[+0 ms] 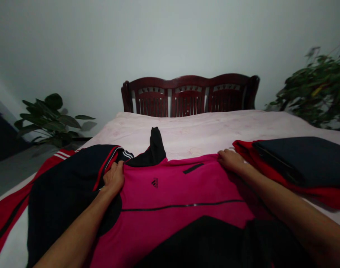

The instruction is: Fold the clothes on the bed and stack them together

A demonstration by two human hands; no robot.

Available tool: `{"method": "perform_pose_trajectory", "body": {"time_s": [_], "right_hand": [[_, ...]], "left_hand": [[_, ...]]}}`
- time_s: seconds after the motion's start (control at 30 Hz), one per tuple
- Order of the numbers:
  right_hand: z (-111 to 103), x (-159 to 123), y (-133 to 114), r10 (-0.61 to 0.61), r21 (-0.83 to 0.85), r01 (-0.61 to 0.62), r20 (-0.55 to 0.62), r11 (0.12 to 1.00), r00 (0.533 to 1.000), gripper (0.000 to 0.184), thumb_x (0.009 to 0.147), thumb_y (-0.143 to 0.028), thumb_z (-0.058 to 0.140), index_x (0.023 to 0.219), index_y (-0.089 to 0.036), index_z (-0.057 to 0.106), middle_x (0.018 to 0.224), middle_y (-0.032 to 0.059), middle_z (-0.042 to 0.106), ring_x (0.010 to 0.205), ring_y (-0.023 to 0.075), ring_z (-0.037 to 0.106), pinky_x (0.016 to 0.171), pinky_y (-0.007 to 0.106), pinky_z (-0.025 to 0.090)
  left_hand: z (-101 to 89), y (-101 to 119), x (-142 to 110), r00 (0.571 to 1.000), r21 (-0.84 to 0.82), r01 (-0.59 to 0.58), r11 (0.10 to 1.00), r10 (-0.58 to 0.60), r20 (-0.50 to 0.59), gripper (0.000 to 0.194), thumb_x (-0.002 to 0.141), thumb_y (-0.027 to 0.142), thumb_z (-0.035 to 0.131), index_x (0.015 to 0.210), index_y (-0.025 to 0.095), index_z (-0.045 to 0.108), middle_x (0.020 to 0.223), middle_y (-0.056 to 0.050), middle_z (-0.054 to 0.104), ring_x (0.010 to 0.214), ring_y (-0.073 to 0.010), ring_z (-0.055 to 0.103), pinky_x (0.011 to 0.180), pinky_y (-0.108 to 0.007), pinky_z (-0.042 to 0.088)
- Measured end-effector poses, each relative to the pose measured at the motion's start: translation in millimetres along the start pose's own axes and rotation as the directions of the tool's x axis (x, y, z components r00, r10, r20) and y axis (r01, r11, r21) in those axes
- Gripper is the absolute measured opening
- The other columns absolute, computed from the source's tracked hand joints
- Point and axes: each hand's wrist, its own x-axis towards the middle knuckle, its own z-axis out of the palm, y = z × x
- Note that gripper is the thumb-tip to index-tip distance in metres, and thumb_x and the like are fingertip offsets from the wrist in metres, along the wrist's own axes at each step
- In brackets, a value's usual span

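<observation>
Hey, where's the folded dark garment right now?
In the head view, the folded dark garment lies on red fabric at the right side of the bed, just past the right hand.

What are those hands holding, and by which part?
The left hand grips the pink Adidas top at its shoulder, beside the black jacket. The right hand is at the opposite shoulder edge, though whether it pinches or just rests is hard to tell.

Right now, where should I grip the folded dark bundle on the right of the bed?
Grip the folded bundle at its left edge, where the red layer sticks out beneath the dark top, coming from the left, beside your right hand. It lies flat on the bed, so your fingers can probably slide under that red edge and lift the layers together.
</observation>
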Motion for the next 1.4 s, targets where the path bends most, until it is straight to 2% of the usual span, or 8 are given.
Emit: {"method": "perform_pose_trajectory", "body": {"time_s": [0.33, 0.5, 0.63, 0.87, 0.97, 1.1, 1.27, 1.4], "right_hand": [[11.4, -98.9, -2.0, -0.526, 0.192, 0.516, 0.005, 0.835, 0.850, 0.064, 0.098, -0.049, 0.035, 0.151, -0.013, 0.043, 0.155, 0.0120, 0.037, 0.146, 0.0258, 0.032, 0.123, 0.044, 0.024], [13.0, -137.5, 57.3, -0.222, 0.369, 0.153, 0.152, 0.917, 0.963, 0.062, 0.093, -0.044, 0.043, 0.143, -0.010, 0.053, 0.150, 0.0150, 0.044, 0.140, 0.0290, 0.042, 0.119, 0.042, 0.032], [-28.0, -184.0, 80.8, -0.070, 0.742, -0.136, 0.239, 0.657, 0.969, 0.065, 0.090, -0.055, 0.048, 0.142, -0.017, 0.054, 0.143, 0.0122, 0.053, 0.130, 0.0276, 0.053, 0.107, 0.036, 0.047], [-46.5, -265.7, 22.0, -0.247, 0.817, 0.006, 0.167, 0.577, 0.955, 0.064, 0.069, -0.044, 0.074, 0.126, -0.017, 0.062, 0.129, 0.0116, 0.062, 0.116, 0.0296, 0.060, 0.102, 0.040, 0.048], [-53.6, -278.1, 6.2, -0.108, 0.932, -0.088, 0.134, 0.352, 0.985, 0.035, 0.067, -0.033, 0.069, 0.097, -0.015, 0.065, 0.093, 0.0056, 0.067, 0.083, 0.0204, 0.063, 0.077, 0.031, 0.052], [-69.1, -302.2, 20.4, 0.057, 0.979, -0.199, 0.201, -0.038, 0.978, 0.031, 0.054, -0.028, 0.064, 0.083, -0.016, 0.059, 0.073, 0.0004, 0.060, 0.064, 0.0143, 0.056, 0.058, 0.024, 0.045], [-47.9, -336.6, 28.8, -0.164, 0.803, -0.478, 0.557, 0.356, 0.814, 0.027, 0.052, -0.022, 0.054, 0.076, -0.013, 0.061, 0.067, 0.0025, 0.060, 0.058, 0.0130, 0.053, 0.052, 0.022, 0.037], [-26.2, -345.7, 30.6, -0.013, 0.810, -0.337, 0.391, 0.480, 0.920, 0.040, 0.063, -0.039, 0.061, 0.096, -0.015, 0.063, 0.092, 0.0080, 0.069, 0.081, 0.0207, 0.064, 0.068, 0.028, 0.050]], "left_hand": [[23.6, -10.8, -118.1, 0.810, -0.093, -0.564, 0.820, 0.572, 0.130, 0.059, 0.101, 0.049, 0.034, 0.155, 0.025, 0.037, 0.161, -0.006, 0.028, 0.151, -0.0232, 0.023, 0.123, -0.044, 0.019], [18.9, -44.9, -131.8, 0.816, -0.113, -0.559, 0.822, 0.569, 0.102, 0.057, 0.098, 0.044, 0.041, 0.150, 0.020, 0.045, 0.159, -0.009, 0.031, 0.149, -0.0236, 0.027, 0.123, -0.044, 0.020], [-6.6, -57.3, -166.6, 0.846, -0.405, -0.431, 0.807, 0.517, 0.129, 0.052, 0.099, 0.047, 0.035, 0.140, 0.024, 0.058, 0.152, -0.004, 0.045, 0.144, -0.0216, 0.038, 0.122, -0.042, 0.027], [-8.8, -59.1, -249.5, 0.743, -0.397, -0.571, 0.719, 0.658, 0.122, 0.077, 0.075, 0.022, 0.064, 0.150, 0.026, 0.045, 0.147, -0.007, 0.050, 0.136, -0.0293, 0.046, 0.116, -0.048, 0.036], [-12.0, -63.2, -258.2, 0.778, -0.439, -0.553, 0.708, 0.627, 0.030, 0.053, 0.085, 0.016, 0.049, 0.136, 0.025, 0.058, 0.130, -0.006, 0.061, 0.124, -0.0247, 0.055, 0.108, -0.043, 0.043], [-24.1, -83.8, -272.9, 0.668, -0.518, -0.653, 0.552, 0.742, -0.051, 0.031, 0.089, 0.014, 0.043, 0.111, 0.022, 0.064, 0.106, -0.006, 0.063, 0.103, -0.0189, 0.058, 0.090, -0.031, 0.047], [-15.1, -114.5, -295.6, 0.653, -0.571, -0.613, 0.546, 0.757, 0.024, 0.024, 0.080, 0.012, 0.042, 0.092, 0.020, 0.061, 0.099, -0.005, 0.064, 0.099, -0.0188, 0.060, 0.093, -0.029, 0.046], [-16.5, -123.0, -293.6, 0.795, -0.582, -0.415, 0.699, 0.590, 0.142, 0.048, 0.074, 0.013, 0.047, 0.117, 0.024, 0.064, 0.116, -0.003, 0.066, 0.112, -0.0199, 0.061, 0.098, -0.027, 0.047]]}}
